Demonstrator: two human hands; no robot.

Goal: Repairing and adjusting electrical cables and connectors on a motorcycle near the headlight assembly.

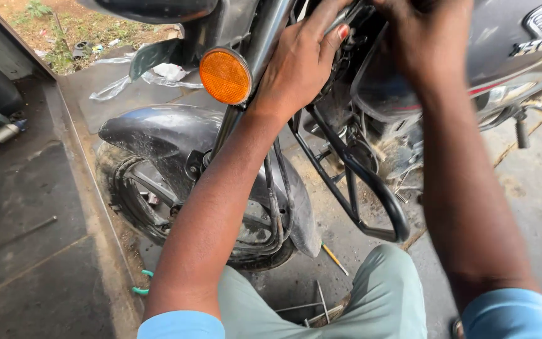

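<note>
While gripping chrome fork tube (265, 37), left hand (299, 66), round amber reflector (224, 76).

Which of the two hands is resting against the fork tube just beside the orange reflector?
The left hand: it lies against the fork tube right of the orange reflector. The right hand works farther right, by the tank.

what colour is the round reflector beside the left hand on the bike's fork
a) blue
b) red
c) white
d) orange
d: the round reflector mounted on the fork is plainly orange, sitting just beside the left hand that presses against the front of the motorcycle.
</note>
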